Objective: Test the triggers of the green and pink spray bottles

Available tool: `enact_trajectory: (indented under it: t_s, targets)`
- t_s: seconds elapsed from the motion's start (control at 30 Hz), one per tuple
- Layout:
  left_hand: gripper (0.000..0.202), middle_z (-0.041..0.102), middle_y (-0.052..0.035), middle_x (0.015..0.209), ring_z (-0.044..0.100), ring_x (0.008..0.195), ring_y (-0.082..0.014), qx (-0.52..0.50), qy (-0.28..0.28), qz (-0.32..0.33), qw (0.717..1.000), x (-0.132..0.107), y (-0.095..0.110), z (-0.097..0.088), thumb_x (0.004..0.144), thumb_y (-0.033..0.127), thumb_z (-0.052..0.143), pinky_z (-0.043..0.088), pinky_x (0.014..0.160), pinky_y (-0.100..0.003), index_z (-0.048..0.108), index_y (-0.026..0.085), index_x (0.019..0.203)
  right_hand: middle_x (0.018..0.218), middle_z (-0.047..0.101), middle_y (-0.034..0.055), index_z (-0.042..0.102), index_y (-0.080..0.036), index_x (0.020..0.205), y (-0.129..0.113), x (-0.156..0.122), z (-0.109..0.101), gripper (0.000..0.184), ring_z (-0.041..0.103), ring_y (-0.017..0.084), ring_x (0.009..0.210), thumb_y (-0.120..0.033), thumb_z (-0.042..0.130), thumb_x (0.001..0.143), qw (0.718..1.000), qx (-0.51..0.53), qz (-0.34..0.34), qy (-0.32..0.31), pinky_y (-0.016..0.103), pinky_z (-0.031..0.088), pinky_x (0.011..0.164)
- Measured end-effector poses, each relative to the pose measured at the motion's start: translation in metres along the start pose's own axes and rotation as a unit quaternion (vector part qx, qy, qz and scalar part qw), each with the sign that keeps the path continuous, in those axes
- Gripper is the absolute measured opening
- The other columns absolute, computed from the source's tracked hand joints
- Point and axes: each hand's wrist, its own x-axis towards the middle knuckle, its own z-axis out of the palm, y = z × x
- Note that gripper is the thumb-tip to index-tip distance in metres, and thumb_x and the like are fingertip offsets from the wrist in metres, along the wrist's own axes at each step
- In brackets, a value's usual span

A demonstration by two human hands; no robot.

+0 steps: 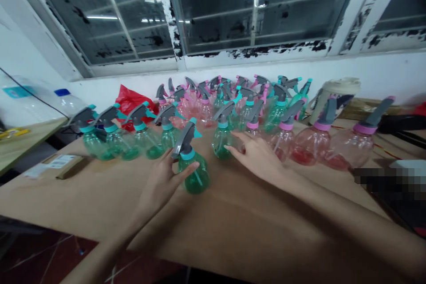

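My left hand (pixel 163 182) wraps its thumb and fingers round the neck of a green spray bottle (pixel 194 172) with a grey trigger and teal collar, standing upright on the brown cardboard-covered table (pixel 233 226). My right hand (pixel 258 155) stretches forward with fingers spread, its fingertips touching another green spray bottle (pixel 222 137). Several green and pink spray bottles stand in rows behind.
A row of green bottles (pixel 116 140) stands at the left and pink ones (pixel 313 142) at the right. A red bag (pixel 131 100) lies at the back, a beige jug (pixel 334 93) back right, a small box (pixel 60 164) at the left edge. Windows run above.
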Motion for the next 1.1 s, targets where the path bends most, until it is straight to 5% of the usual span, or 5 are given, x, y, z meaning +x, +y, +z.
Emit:
enact_trajectory:
  t_s: [0.33,0.5,0.67,0.9,1.1]
  targets:
    - [0.038,0.068,-0.0042,0.09,0.068,0.084,-0.0267,0.038,0.008,0.025,0.999,0.048,-0.018,0.008,0.084,0.045,0.063,0.052,0.075,-0.039,0.053,0.02,0.111,0.105,0.07,0.0228,0.048,-0.006,0.135,-0.013,0.034,0.024,0.072,0.068,0.036,0.089,-0.058,0.054,0.085,0.997,-0.031,0.071,0.025,0.048,0.053,0.071]
    - [0.044,0.068,-0.006,0.1,0.067,0.092,-0.028,0.038,-0.002,0.03,0.999,0.066,-0.013,0.014,0.086,0.036,0.06,0.051,0.079,-0.039,0.046,0.019,0.124,0.081,0.071,0.019,0.053,-0.001,0.124,-0.016,0.044,0.03,0.068,0.069,0.035,0.076,-0.055,0.056,0.084,0.993,-0.059,0.098,0.017,0.045,0.051,0.063]
    - [0.047,0.067,-0.0063,0.099,0.067,0.092,-0.0285,0.039,0.005,0.029,0.999,0.078,-0.017,0.02,0.086,0.038,0.061,0.051,0.08,-0.04,0.044,0.018,0.125,0.085,0.07,0.0185,0.057,-0.005,0.115,-0.015,0.045,0.031,0.056,0.068,0.034,0.075,-0.053,0.056,0.086,0.992,-0.085,0.097,0.01,0.042,0.049,0.061]
    - [0.047,0.067,-0.008,0.1,0.068,0.089,-0.0292,0.041,0.011,0.019,0.999,0.082,-0.019,0.024,0.087,0.044,0.059,0.052,0.078,-0.043,0.044,0.018,0.124,0.087,0.069,0.0191,0.059,-0.006,0.11,-0.017,0.038,0.028,0.053,0.066,0.032,0.072,-0.054,0.054,0.086,0.992,-0.097,0.081,0.0,0.042,0.049,0.058]
    - [0.053,0.056,-0.0116,0.135,0.053,0.126,-0.0297,-0.016,0.028,0.04,0.999,0.06,-0.019,0.019,0.088,0.042,0.06,0.044,0.102,-0.046,0.041,0.022,0.133,0.102,0.067,0.0242,0.052,-0.001,0.126,-0.021,0.021,0.024,0.066,0.068,0.036,0.082,-0.056,0.05,0.089,0.994,-0.096,0.043,0.01,0.045,0.053,0.063]
